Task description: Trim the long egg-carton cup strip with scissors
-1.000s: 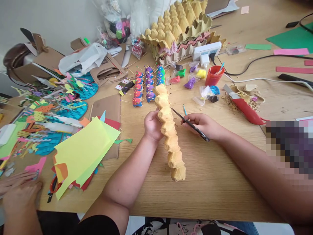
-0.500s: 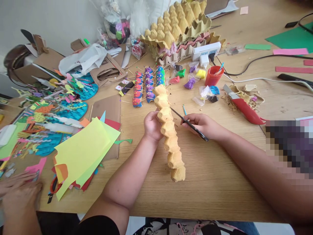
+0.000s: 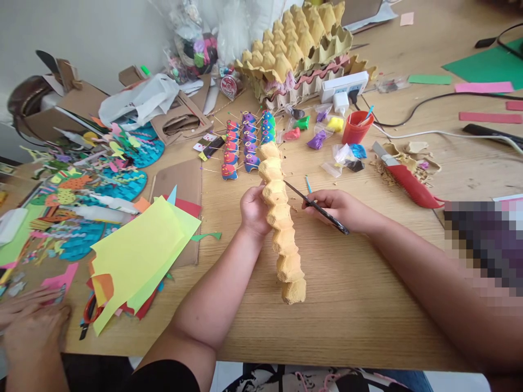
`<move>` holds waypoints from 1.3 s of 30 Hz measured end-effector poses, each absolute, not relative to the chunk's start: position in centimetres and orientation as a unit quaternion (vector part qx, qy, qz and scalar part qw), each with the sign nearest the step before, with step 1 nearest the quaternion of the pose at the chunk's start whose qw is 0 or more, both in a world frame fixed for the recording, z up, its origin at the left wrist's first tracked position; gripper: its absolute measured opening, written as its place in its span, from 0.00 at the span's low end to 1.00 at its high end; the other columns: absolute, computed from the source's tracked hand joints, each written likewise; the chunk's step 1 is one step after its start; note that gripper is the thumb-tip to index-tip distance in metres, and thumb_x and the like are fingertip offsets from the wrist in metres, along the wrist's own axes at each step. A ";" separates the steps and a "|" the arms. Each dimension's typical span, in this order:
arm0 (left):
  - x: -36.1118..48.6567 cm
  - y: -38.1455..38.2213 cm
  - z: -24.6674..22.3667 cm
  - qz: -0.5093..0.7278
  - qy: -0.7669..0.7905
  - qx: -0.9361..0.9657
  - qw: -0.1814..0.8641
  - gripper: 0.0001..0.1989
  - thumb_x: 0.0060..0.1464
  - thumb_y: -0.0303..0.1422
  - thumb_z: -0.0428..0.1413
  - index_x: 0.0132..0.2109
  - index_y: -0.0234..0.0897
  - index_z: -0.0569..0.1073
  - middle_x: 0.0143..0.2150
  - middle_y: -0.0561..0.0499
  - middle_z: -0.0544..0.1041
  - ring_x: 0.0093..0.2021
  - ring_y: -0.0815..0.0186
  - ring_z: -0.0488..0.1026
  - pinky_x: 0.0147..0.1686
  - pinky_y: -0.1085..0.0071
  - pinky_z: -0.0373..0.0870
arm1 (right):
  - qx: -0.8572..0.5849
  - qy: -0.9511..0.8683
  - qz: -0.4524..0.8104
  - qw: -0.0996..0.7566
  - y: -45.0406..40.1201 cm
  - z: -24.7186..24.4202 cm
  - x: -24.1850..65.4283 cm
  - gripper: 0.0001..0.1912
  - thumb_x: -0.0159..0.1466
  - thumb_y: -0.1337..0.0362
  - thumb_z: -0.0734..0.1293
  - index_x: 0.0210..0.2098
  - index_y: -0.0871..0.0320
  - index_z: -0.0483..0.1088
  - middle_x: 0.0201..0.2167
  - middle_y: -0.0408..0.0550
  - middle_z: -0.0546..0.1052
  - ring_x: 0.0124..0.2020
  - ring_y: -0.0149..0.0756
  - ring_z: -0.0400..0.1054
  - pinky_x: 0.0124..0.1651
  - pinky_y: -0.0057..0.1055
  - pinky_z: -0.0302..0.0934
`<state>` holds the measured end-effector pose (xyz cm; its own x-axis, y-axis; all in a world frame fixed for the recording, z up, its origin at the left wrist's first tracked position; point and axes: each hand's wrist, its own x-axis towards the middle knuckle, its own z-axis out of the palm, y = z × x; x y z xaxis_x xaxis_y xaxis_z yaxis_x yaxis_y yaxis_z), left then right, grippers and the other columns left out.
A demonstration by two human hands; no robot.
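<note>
A long strip of yellow egg carton (image 3: 284, 218), a single row of bumps, runs from the middle of the table toward me, held off the tabletop. My left hand (image 3: 255, 209) is closed round its left side, with the fingertips hidden behind the strip. In my right hand (image 3: 339, 209) is a pair of black scissors (image 3: 321, 209), seen edge-on. Their dark tip meets the strip's right edge near the upper bumps; whether the blades are apart cannot be made out. Beyond the strip stand painted egg-carton caterpillars (image 3: 230, 149) in red, purple and green, with sticks poking out.
Stacked egg trays (image 3: 286, 49), a power strip (image 3: 344, 84) and a red cup (image 3: 357, 126) stand at the back. A red-handled cutter (image 3: 412, 182) lies right, beside carton scraps. Yellow paper (image 3: 141, 245) lies left, near another person's hands (image 3: 35, 316).
The near end of the egg-carton strip has swung slightly to the left. My hands and the scissors stay almost where they were.
</note>
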<state>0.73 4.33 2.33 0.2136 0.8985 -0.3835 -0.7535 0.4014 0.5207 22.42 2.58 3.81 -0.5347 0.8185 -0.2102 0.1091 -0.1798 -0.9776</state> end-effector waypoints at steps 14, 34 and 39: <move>0.6 4.4 2.0 0.543 0.301 0.134 0.772 0.14 0.64 0.31 0.44 0.34 0.38 0.72 0.27 0.49 0.77 0.25 0.64 0.76 0.27 0.69 0.73 | -0.380 -0.610 0.648 0.252 2.9 2.9 23.1 0.26 0.57 0.42 0.77 0.37 0.59 0.73 0.20 0.34 0.64 0.20 0.23 0.51 0.24 0.27 0.43; 1.2 4.2 3.2 0.541 0.363 0.108 0.751 0.21 0.70 0.32 0.40 0.39 0.36 0.77 0.26 0.50 0.79 0.24 0.66 0.77 0.27 0.71 0.72 | -0.388 -0.596 0.607 0.354 2.1 2.8 22.5 0.27 0.65 0.36 0.69 0.40 0.54 0.67 0.19 0.35 0.65 0.20 0.28 0.57 0.24 0.29 0.51; 1.1 4.2 2.5 0.548 0.303 0.110 0.772 0.20 0.72 0.32 0.42 0.41 0.37 0.78 0.30 0.50 0.83 0.28 0.66 0.80 0.30 0.71 0.75 | -0.424 -0.631 0.490 0.428 2.3 1.7 22.4 0.23 0.65 0.43 0.73 0.45 0.54 0.70 0.25 0.37 0.68 0.24 0.28 0.58 0.28 0.30 0.52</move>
<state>1.09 4.20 2.47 0.2155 0.9130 -0.3465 -0.7793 0.3746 0.5023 22.44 2.28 1.71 -0.2745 0.9535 0.1245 0.1156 0.1612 -0.9801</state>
